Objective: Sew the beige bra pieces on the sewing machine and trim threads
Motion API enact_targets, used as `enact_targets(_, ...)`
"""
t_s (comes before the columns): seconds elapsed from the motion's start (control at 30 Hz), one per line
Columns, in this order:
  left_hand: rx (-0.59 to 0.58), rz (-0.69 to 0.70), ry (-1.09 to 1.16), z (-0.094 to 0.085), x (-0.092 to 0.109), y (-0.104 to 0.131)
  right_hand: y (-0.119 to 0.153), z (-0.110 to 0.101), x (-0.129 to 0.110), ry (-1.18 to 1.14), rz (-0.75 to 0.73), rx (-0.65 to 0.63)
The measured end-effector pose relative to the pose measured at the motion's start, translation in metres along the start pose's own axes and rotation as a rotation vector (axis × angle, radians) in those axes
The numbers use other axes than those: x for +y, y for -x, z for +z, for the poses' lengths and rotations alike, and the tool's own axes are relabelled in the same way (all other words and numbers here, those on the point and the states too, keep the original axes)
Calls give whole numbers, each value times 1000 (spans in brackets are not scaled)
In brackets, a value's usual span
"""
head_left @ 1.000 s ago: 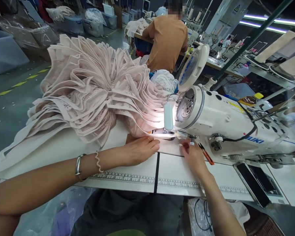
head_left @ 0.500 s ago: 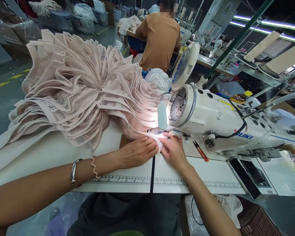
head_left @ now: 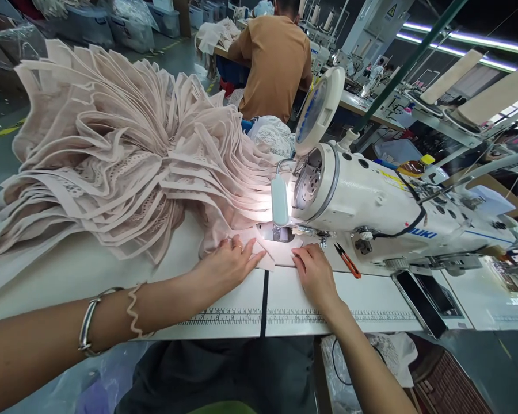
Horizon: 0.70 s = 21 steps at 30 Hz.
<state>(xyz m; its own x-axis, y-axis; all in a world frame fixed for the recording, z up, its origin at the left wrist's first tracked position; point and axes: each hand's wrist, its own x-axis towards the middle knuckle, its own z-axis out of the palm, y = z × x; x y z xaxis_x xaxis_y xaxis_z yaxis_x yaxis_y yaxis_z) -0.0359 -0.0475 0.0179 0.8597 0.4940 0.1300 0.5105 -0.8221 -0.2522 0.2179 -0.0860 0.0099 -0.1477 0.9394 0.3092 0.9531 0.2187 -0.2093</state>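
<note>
A large heap of pale pink fabric pieces (head_left: 125, 144) lies left of a white sewing machine (head_left: 371, 195). Part of the fabric runs to the needle area, lit by a small lamp (head_left: 279, 200). My left hand (head_left: 231, 261) lies on the pink cloth left of the presser foot (head_left: 280, 233), its fingers spread. My right hand (head_left: 314, 267) is at the cloth's right edge, thumb and index finger close together on it. The cloth between my hands lies nearly flat, with a pointed corner toward me.
Orange-handled snips (head_left: 347, 260) and a phone (head_left: 419, 303) lie on the table right of my right hand. A ruler strip (head_left: 293, 316) runs along the front edge. Beyond the machine sits a person in a brown shirt (head_left: 276, 63).
My hands have moved apart, the left one leftward and its fingers opened out. The cloth between them has gone from bunched to flatter. The whole view has shifted slightly.
</note>
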Motion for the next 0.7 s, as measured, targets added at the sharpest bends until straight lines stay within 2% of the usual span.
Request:
enact_targets(0.07, -28, 42, -42, -2, 4, -9, 0, 3, 4, 68, -68, -3)
enact_targets(0.2, 87, 214, -58, -2, 0, -38, -6, 7, 10, 108, -123, -3)
enact_targets(0.33, 154, 205, -45, 5, -4, -55, -11, 9, 20, 84, -169, -40)
enact_targets(0.5, 215, 135, -6, 15, 0, -48, -12, 11, 29, 89, -135, -65)
enact_targets(0.7, 133, 128, -79, 12, 6, -40, -16, 3, 20, 167, -124, -101)
